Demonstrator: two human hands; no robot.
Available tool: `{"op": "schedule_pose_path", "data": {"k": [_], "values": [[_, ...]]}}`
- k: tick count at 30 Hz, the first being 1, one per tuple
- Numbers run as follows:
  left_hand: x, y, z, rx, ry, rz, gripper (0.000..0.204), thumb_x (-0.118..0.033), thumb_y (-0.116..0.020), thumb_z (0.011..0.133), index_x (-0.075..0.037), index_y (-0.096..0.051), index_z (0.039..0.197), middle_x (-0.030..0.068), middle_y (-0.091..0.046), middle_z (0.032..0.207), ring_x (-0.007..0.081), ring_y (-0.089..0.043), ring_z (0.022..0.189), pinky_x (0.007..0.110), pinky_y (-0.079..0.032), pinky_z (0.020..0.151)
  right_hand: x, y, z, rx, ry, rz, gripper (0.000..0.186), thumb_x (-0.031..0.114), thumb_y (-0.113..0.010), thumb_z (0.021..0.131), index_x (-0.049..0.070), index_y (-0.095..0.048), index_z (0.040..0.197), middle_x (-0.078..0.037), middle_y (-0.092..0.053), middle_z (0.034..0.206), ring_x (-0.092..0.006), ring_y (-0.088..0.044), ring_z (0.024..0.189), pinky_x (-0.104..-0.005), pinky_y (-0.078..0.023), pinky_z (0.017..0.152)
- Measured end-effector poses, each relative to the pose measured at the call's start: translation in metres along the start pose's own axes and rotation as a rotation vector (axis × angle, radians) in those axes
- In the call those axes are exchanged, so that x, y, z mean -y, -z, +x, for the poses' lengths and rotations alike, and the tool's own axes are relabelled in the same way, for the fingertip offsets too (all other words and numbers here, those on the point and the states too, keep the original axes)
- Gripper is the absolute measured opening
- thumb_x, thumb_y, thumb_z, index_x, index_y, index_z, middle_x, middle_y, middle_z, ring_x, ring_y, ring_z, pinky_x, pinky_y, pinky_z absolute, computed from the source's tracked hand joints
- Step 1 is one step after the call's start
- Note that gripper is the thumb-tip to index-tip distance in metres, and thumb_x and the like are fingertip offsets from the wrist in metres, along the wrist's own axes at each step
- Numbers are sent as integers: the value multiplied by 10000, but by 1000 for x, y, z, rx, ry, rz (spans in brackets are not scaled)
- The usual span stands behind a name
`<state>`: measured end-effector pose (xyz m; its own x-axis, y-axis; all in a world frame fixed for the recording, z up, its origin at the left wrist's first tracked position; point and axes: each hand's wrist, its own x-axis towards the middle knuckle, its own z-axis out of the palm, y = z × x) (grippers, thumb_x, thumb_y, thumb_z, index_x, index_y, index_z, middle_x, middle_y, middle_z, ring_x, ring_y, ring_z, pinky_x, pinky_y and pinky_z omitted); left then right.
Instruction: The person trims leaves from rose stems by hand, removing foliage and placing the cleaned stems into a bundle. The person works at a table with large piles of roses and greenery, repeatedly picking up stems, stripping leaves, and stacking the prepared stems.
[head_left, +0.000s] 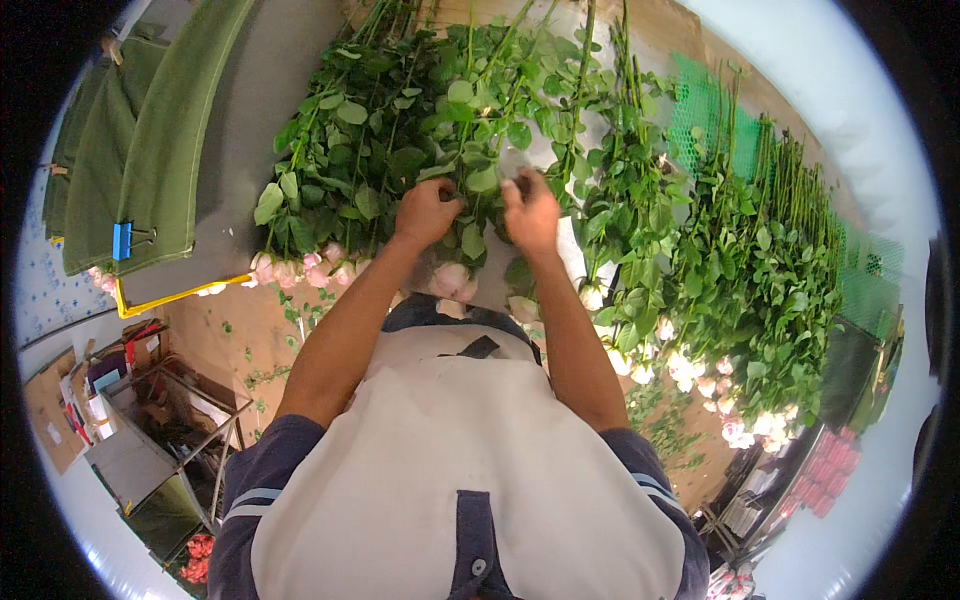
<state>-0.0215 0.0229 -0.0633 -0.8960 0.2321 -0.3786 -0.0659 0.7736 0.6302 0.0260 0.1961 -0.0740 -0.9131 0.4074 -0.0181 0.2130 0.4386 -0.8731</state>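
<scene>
My left hand [430, 210] is among rose leaves at the middle of the bench, fingers curled on something hidden by foliage. My right hand [530, 210] is just to its right, fingers bent in a pinch; what is between them is too small to make out. Between and below the hands are green leafy stems [470, 160] and a pale pink rose bloom [452, 282] near the front edge. A dark green heap of roses [355, 150] lies left of them, its pink heads [287, 271] at the edge. More leafy roses [630, 240] with white heads lie to the right.
Green cloths [160, 150] with a blue clip hang over the grey bench [230, 150] at left, by a yellow edge strip. Green mesh [730, 135] and long stems lie at right. Metal racks [150, 440] stand below left; fallen leaves litter the brown floor [250, 340].
</scene>
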Motion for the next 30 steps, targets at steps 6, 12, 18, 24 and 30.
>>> {"op": "schedule_pose_path", "data": {"k": [6,12,18,24,30], "values": [[-14,15,-7,130,-50,-389,453,-241,-653,826,-22,-549,1208,94,-650,1023,210,-611,921,341,-471,828,6,-20,24,240,-335,690,140,107,-577,874,-18,-579,936,-96,-652,850,-173,-612,701,-264,-473,677],[-28,6,-9,272,177,-491,457,-270,-572,885,-31,-492,1267,138,-613,1065,236,-587,978,370,-469,841,2,-11,14,130,-581,648,332,173,-533,884,-34,-526,1144,-151,-595,1093,-267,-584,986,-386,-472,817],[-34,-38,-18,43,-134,-88,421,-209,-523,858,-17,-492,1232,257,-530,1187,458,-520,1040,511,-440,883,-18,-21,7,60,-466,151,446,258,-502,872,-1,-551,1231,-217,-599,1156,-341,-556,1072,-410,-397,943],[-36,-52,-18,109,-152,130,406,-207,-504,885,-82,-462,1270,265,-467,1197,468,-502,1030,547,-438,859,-34,-23,11,151,-628,495,578,369,-563,872,-69,-509,1246,-181,-585,1182,-298,-562,1050,-374,-421,899],[-33,-40,-27,164,-208,178,331,-179,-505,892,-95,-488,1212,227,-473,1109,434,-462,1066,534,-438,847,-51,-29,12,160,-494,380,508,221,-669,788,-57,-536,1191,-156,-617,1096,-259,-587,942,-353,-453,825]]}}
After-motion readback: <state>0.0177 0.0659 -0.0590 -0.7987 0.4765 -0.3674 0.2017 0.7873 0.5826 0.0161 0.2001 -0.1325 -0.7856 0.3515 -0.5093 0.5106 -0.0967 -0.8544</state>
